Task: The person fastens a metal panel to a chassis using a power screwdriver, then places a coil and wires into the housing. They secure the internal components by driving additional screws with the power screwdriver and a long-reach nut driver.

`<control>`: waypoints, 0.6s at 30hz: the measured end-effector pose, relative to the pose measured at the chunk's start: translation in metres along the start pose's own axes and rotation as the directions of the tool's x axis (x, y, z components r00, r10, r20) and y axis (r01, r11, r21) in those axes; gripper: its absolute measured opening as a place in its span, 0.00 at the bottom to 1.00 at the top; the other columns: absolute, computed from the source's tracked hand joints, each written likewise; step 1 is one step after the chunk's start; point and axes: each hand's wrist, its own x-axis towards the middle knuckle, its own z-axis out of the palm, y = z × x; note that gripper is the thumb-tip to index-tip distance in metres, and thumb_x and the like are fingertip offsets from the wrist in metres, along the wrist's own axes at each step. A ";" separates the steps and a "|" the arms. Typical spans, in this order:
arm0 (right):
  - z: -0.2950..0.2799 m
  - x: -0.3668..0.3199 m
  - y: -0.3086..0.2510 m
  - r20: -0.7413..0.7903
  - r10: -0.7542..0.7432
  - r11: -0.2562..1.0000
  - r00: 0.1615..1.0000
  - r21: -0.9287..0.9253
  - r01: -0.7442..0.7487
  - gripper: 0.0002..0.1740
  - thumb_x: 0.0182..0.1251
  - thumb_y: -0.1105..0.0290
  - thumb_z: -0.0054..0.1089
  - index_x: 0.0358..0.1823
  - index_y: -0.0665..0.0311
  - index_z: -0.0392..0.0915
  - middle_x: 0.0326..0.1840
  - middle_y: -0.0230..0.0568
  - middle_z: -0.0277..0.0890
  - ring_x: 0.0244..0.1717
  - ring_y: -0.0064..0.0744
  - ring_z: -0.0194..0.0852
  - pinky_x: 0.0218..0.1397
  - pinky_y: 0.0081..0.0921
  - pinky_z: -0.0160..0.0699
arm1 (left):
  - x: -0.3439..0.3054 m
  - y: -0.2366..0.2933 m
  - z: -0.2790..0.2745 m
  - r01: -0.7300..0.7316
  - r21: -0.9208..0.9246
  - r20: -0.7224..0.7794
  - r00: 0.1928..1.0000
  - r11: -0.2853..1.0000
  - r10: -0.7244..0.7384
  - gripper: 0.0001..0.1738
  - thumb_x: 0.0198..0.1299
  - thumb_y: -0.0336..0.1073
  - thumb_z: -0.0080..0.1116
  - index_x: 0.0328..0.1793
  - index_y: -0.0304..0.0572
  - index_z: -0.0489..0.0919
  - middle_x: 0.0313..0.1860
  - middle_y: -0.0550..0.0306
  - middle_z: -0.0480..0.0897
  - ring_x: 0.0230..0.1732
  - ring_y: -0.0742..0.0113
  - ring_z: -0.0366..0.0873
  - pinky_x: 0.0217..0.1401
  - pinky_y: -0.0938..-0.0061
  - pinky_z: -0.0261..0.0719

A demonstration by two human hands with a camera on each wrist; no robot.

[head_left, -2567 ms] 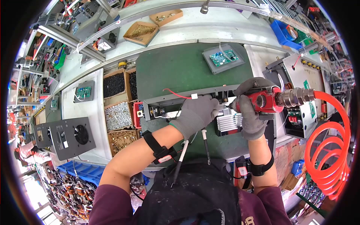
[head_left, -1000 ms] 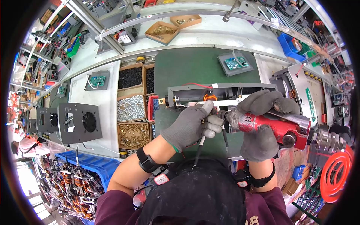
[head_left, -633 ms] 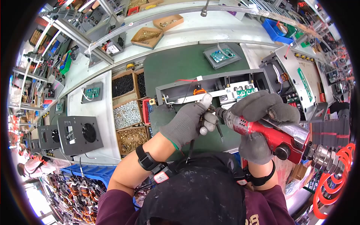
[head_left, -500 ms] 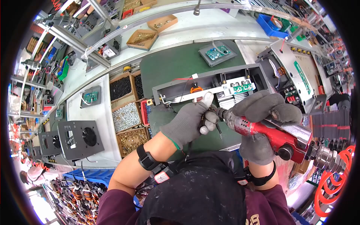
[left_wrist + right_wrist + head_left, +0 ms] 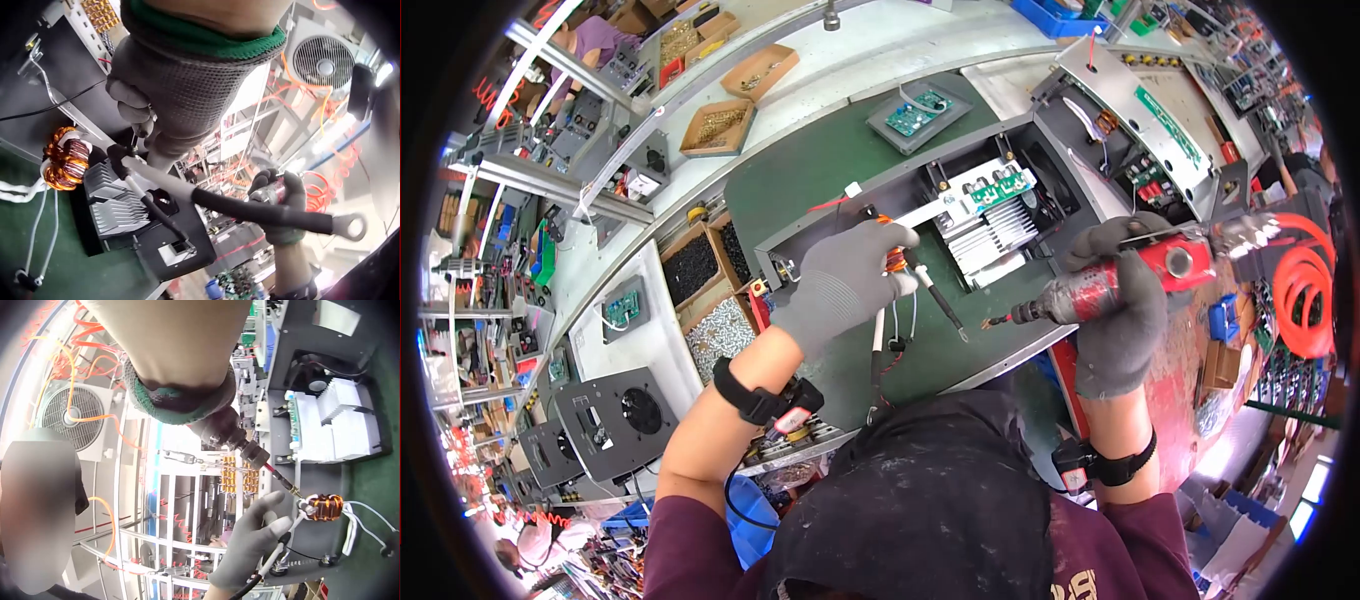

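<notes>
My gloved right hand [image 5: 1122, 325] grips a red pneumatic screwdriver [image 5: 1082, 292], its bit pointing left above the mat's front edge. My gloved left hand [image 5: 840, 285] is over the front of a dark metal chassis [image 5: 1088, 200], beside a copper-wound coil [image 5: 67, 159]. In the left wrist view its fingers are curled around a small metal piece [image 5: 152, 114]. A cable with a black sleeve and ring terminal [image 5: 262, 212] passes in front of that hand. A silver heat sink [image 5: 995, 245] with a green circuit board sits in the chassis. The coil is partly hidden in the head view.
Trays of black screws [image 5: 690, 268] and silver screws [image 5: 722, 335] lie to the left, near a black fan housing [image 5: 620, 420]. A boxed circuit board [image 5: 915, 115] lies behind. An open unit [image 5: 1135, 130] and a red air hose [image 5: 1290, 300] are at right.
My hands have parted: the left has gone from the screwdriver's tip to the coil, and the right has drawn the tool away to the right. The head view has turned.
</notes>
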 end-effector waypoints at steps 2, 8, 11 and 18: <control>-0.014 -0.002 0.016 -0.025 0.058 0.997 0.998 0.054 -0.056 0.16 0.62 0.73 0.50 0.51 0.65 0.65 0.39 0.45 0.75 0.38 0.37 0.77 0.45 0.34 0.80 | 0.004 -0.003 0.011 -0.287 0.314 -0.022 0.951 0.905 0.309 0.25 0.44 0.41 0.71 0.52 0.53 0.81 0.39 0.58 0.79 0.41 0.60 0.80 0.42 0.65 0.76; -0.025 -0.003 0.035 -0.099 0.154 0.982 0.983 0.125 -0.141 0.14 0.62 0.73 0.50 0.50 0.64 0.66 0.38 0.43 0.75 0.37 0.36 0.77 0.44 0.35 0.79 | 0.022 0.003 0.030 -0.357 0.546 0.175 0.933 0.758 0.313 0.18 0.43 0.40 0.70 0.45 0.58 0.84 0.34 0.59 0.75 0.38 0.59 0.79 0.37 0.64 0.76; -0.026 -0.001 0.035 -0.078 0.175 0.978 0.981 0.127 -0.164 0.14 0.62 0.73 0.50 0.50 0.64 0.66 0.37 0.43 0.75 0.37 0.36 0.77 0.44 0.35 0.79 | 0.027 -0.005 0.036 -0.376 0.547 0.143 0.922 0.748 0.359 0.13 0.44 0.40 0.68 0.39 0.58 0.84 0.31 0.59 0.75 0.36 0.59 0.79 0.35 0.63 0.76; -0.013 0.015 0.032 -0.023 0.144 0.965 0.989 -0.217 -0.145 0.17 0.59 0.74 0.53 0.51 0.64 0.66 0.38 0.42 0.75 0.37 0.35 0.77 0.41 0.34 0.80 | 0.033 -0.002 0.049 -0.386 0.498 -0.132 0.851 0.777 0.508 0.09 0.39 0.40 0.67 0.24 0.48 0.78 0.27 0.58 0.72 0.29 0.58 0.76 0.30 0.63 0.72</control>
